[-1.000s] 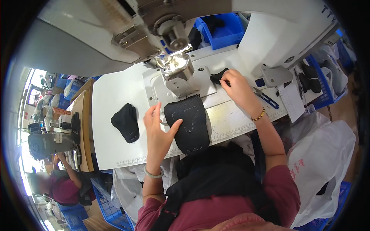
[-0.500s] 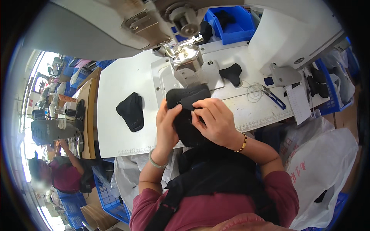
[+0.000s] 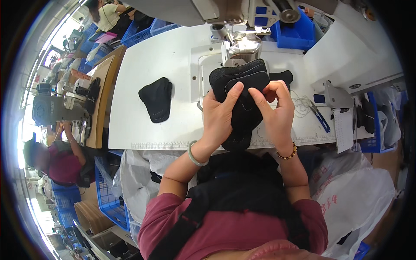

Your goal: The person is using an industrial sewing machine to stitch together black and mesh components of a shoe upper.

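"At the centre of the frame, over the white bench [image 3: 147,56], both hands have the black panel [image 3: 249,119]! How's the grip?"

"Left hand [image 3: 219,117] closed on the panel, thumb on top, likely keeping the smaller black piece [image 3: 255,81] flat against it."

"And the right hand [image 3: 278,115]?"

"Thumb and bent fingers at that piece's edge, perhaps steadying it; whether they pinch, I cannot tell."

"The black stack [image 3: 157,102], left of centre?"

"Well apart on the bench, seemingly out of the way. Snips [image 3: 320,118], right of centre: close by, probably for easy reach!"
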